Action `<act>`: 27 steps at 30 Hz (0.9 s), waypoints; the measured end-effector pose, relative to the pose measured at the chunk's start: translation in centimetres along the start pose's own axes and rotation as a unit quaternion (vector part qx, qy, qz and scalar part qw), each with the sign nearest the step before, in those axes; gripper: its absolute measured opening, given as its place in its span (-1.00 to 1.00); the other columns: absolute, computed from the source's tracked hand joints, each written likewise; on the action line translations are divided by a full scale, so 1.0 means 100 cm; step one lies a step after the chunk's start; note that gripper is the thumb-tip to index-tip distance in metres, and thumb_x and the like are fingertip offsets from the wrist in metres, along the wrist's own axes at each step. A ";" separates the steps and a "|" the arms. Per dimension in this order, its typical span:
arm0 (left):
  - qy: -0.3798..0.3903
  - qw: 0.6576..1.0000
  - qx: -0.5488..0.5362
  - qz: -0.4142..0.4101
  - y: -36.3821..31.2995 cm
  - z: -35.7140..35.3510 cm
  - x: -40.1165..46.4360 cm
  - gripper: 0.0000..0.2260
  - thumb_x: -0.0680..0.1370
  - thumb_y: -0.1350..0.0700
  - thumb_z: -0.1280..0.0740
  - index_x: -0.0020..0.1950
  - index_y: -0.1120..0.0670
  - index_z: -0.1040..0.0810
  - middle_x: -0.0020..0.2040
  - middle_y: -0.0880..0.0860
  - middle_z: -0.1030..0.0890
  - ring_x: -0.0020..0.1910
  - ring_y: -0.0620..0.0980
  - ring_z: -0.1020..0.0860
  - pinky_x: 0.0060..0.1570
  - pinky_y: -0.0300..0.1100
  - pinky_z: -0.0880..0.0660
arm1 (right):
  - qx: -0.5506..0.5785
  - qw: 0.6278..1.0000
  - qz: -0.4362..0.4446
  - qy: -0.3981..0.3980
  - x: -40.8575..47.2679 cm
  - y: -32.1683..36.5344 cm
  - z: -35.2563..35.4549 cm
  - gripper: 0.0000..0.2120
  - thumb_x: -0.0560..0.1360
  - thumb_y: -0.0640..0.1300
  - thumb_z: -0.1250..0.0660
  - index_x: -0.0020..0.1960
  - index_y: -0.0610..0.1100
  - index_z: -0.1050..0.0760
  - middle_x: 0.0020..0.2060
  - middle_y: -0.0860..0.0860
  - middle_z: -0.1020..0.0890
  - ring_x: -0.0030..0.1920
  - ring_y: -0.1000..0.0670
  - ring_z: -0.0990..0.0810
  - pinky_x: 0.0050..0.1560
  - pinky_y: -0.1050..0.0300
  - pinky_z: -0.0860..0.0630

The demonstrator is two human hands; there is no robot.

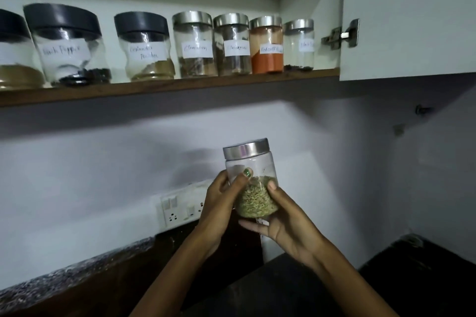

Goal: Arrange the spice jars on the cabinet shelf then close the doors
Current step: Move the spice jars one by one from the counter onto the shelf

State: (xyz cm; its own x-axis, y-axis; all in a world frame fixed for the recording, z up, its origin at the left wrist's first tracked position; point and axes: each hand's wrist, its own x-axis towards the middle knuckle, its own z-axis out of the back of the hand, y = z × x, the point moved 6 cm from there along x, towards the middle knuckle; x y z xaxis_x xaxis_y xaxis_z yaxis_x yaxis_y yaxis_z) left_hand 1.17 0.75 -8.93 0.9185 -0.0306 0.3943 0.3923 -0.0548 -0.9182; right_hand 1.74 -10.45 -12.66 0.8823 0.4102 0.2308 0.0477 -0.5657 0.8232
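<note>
A clear jar of greenish seeds point(253, 175) with a steel lid is held well below the shelf, tilted slightly. My left hand point(221, 203) wraps its left side, thumb across the front. My right hand point(283, 224) cups its base and right side. On the wooden cabinet shelf point(164, 89) stands a row of labelled jars: a black pepper jar point(70, 45) and a coriander powder jar point(145, 46) with dark lids, then several steel-lidded ones, among them a red chilli jar point(266, 45) and a small jar point(299, 45) at the far right.
The right cabinet door point(412, 15) hangs open, its hinge point(342, 35) showing. A white wall with a switch and socket plate point(177, 207) is behind my hands. A dark speckled countertop point(72, 283) lies below.
</note>
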 end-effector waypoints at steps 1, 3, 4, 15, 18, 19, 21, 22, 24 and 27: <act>0.011 1.000 -0.002 0.004 -0.002 -0.002 0.000 -0.63 0.40 -0.15 -0.33 0.13 0.00 -0.58 0.04 0.04 -0.69 0.04 -0.02 -0.65 -0.02 -0.15 -0.60 | 0.000 1.000 0.015 -0.006 0.000 0.002 -0.001 -0.56 0.46 0.00 -0.29 0.28 -0.16 -0.43 0.19 -0.20 -0.58 0.19 -0.19 -0.57 0.14 -0.16 -0.54; 0.020 1.000 -0.010 0.008 -0.007 -0.006 0.000 -0.64 0.40 -0.15 -0.31 0.14 -0.05 -0.59 0.03 -0.02 -0.69 0.02 -0.09 -0.65 -0.11 -0.25 -0.59 | -0.016 0.997 0.062 -0.039 -0.001 0.009 -0.004 -0.50 0.39 0.00 -0.37 0.26 -0.18 -0.43 0.15 -0.20 -0.60 0.15 -0.16 -0.61 0.05 -0.07 -0.60; 0.019 1.000 -0.014 0.007 -0.011 -0.006 0.000 -0.59 0.38 -0.15 -0.32 0.19 -0.06 -0.56 0.04 -0.05 -0.69 0.02 -0.14 -0.65 -0.12 -0.29 -0.58 | -0.030 0.994 0.089 -0.063 -0.002 0.014 -0.006 -0.47 0.33 0.02 -0.41 0.24 -0.16 -0.44 0.12 -0.17 -0.61 0.10 -0.12 -0.63 -0.01 -0.01 -0.62; -0.006 1.000 0.000 -0.013 -0.048 0.001 0.009 -0.64 0.39 -0.06 -0.43 0.16 -0.01 -0.57 0.06 0.00 -0.67 -0.02 -0.06 -0.66 -0.22 -0.19 -0.59 | -0.226 0.944 0.220 -0.100 -0.011 0.040 -0.025 -0.54 0.36 0.01 -0.37 0.18 0.29 -0.31 0.16 0.13 -0.48 0.09 0.24 -0.53 -0.02 0.29 -0.54; 0.012 1.000 -0.028 0.001 -0.049 0.003 0.011 -0.73 0.40 -0.10 -0.40 0.05 -0.05 -0.62 0.02 -0.02 -0.69 -0.01 -0.03 -0.67 -0.12 -0.09 -0.62 | -0.110 0.986 0.124 -0.017 -0.010 0.044 -0.021 -0.55 0.38 0.02 -0.36 0.25 0.08 -0.43 0.17 -0.03 -0.58 0.18 -0.02 -0.57 0.16 -0.05 -0.55; 0.015 0.999 -0.036 0.005 -0.049 0.002 0.011 -0.75 0.40 -0.10 -0.37 0.02 -0.06 -0.63 0.02 -0.01 -0.69 -0.01 -0.03 -0.66 -0.09 -0.07 -0.62 | -0.095 0.989 0.115 -0.005 -0.011 0.048 -0.021 -0.55 0.39 -0.01 -0.40 0.26 0.01 -0.45 0.17 -0.08 -0.58 0.19 -0.06 -0.58 0.17 -0.11 -0.54; 0.020 0.999 -0.041 0.007 -0.049 -0.001 0.010 -0.77 0.43 -0.08 -0.36 0.04 -0.08 -0.63 0.05 0.01 -0.68 0.03 -0.02 -0.65 -0.05 -0.07 -0.62 | -0.109 0.983 0.145 -0.023 -0.015 0.055 -0.020 -0.50 0.35 -0.04 -0.49 0.26 -0.02 -0.46 0.16 -0.10 -0.59 0.15 -0.07 -0.61 0.13 -0.08 -0.57; 0.021 0.999 -0.036 0.004 -0.049 -0.003 0.009 -0.76 0.45 -0.06 -0.38 0.10 -0.08 -0.61 0.07 0.01 -0.68 0.07 -0.02 -0.64 -0.05 -0.10 -0.61 | -0.132 0.974 0.174 -0.052 -0.017 0.059 -0.019 -0.45 0.30 -0.02 -0.50 0.26 0.03 -0.46 0.15 -0.05 -0.61 0.12 -0.02 -0.62 0.09 0.00 -0.60; 0.015 1.000 -0.015 -0.006 -0.052 -0.007 0.007 -0.59 0.48 0.01 -0.39 0.33 -0.07 -0.47 0.18 -0.04 -0.62 0.12 -0.07 -0.62 -0.06 -0.17 -0.61 | -0.211 0.939 0.241 -0.123 -0.024 0.066 -0.021 -0.38 0.23 0.02 -0.52 0.25 0.15 -0.42 0.12 0.13 -0.59 0.10 0.15 -0.60 0.00 0.22 -0.60; 0.006 0.999 -0.012 -0.030 -0.056 -0.014 0.003 -0.24 0.32 0.03 -0.48 0.48 -0.07 -0.26 0.27 -0.12 -0.52 0.12 -0.14 -0.61 -0.14 -0.28 -0.59 | -0.307 0.884 0.318 -0.155 -0.029 0.072 -0.029 -0.30 0.26 -0.12 -0.56 0.29 0.17 -0.33 0.18 0.19 -0.46 0.13 0.24 -0.50 0.01 0.31 -0.56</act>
State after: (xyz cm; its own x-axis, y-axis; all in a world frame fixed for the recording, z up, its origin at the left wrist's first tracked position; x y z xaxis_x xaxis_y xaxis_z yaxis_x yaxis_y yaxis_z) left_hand -0.87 -0.38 -3.62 0.8929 -0.0378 0.4488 0.4449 -0.0798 -0.8920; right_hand -1.86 -13.69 -5.88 0.7299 -0.1204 0.6729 -0.6827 -0.0777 0.7266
